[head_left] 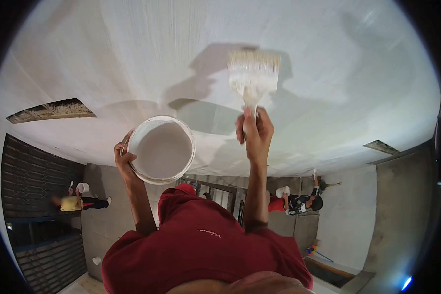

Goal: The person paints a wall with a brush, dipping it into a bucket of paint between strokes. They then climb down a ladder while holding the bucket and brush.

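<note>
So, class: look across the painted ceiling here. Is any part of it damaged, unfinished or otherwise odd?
Yes. Two dark unpainted gaps break the white ceiling: a larger patch at the left with rough fibrous material showing, and a smaller patch at the right. Elsewhere the brush and paint bucket look ordinary, with no spill visible.

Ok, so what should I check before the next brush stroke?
1. Right hand firmly around the brush handle: ok.
2. Bristles loaded with white paint: ok.
3. Bristles touching the white surface: cannot tell.
4. Left hand gripping the paint bucket at its rim: ok.
5. Paint left in the bucket: ok.
6. Person in yellow and person in red and black well away from the brush: ok.
</note>
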`<action>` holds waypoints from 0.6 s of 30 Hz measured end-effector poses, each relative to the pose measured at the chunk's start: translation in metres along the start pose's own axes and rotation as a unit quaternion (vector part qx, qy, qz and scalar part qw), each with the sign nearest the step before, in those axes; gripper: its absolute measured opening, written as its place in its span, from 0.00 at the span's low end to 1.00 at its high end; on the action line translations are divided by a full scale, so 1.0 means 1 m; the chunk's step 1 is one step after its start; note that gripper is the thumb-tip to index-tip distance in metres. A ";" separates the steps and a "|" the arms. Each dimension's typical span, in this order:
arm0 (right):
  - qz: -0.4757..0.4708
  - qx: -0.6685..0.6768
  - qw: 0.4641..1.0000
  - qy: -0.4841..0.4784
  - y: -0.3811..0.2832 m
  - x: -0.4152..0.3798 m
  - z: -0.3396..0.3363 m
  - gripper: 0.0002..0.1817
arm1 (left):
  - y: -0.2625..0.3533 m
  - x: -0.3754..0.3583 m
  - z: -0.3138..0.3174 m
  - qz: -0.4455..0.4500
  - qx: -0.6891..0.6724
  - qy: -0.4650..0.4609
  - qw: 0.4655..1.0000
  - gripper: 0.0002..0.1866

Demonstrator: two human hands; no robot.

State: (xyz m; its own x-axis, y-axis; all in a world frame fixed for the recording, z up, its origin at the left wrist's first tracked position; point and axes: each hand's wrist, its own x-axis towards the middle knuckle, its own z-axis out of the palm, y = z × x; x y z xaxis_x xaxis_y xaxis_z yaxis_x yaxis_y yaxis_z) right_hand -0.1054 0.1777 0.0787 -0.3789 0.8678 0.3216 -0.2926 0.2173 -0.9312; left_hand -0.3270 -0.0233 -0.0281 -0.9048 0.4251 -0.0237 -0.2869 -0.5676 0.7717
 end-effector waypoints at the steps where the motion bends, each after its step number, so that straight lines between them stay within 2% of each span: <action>1: 0.013 0.005 1.000 0.002 -0.007 0.009 0.007 0.14 | 0.002 0.000 0.001 0.010 0.007 -0.002 1.000 0.22; 4: 0.067 0.024 0.997 0.010 -0.003 0.025 0.021 0.17 | 0.003 0.003 -0.007 0.024 0.032 -0.008 0.999 0.23; 7: 0.132 0.034 0.990 0.033 0.051 0.018 0.020 0.22 | 0.010 -0.006 -0.009 0.030 0.054 0.023 0.998 0.23; 13: 0.264 0.050 0.960 0.076 0.142 -0.037 0.009 0.23 | 0.031 -0.022 -0.020 0.053 0.084 0.033 0.995 0.23; 17: 0.300 0.034 0.949 0.087 0.142 -0.074 0.008 0.25 | 0.043 -0.034 -0.025 0.105 0.086 0.046 0.990 0.24; 18: 0.275 0.032 0.957 0.080 0.131 -0.075 0.012 0.25 | 0.042 -0.034 -0.032 0.105 0.105 0.053 0.987 0.24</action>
State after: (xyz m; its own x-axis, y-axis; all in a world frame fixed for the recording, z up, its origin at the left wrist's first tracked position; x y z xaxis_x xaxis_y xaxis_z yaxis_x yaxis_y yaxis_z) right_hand -0.1261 0.1352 -0.0652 -0.3526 0.9017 -0.2503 -0.1425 -0.3161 -0.9379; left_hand -0.3182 -0.0845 -0.0155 -0.9686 0.2311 0.0921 -0.0285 -0.4711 0.8816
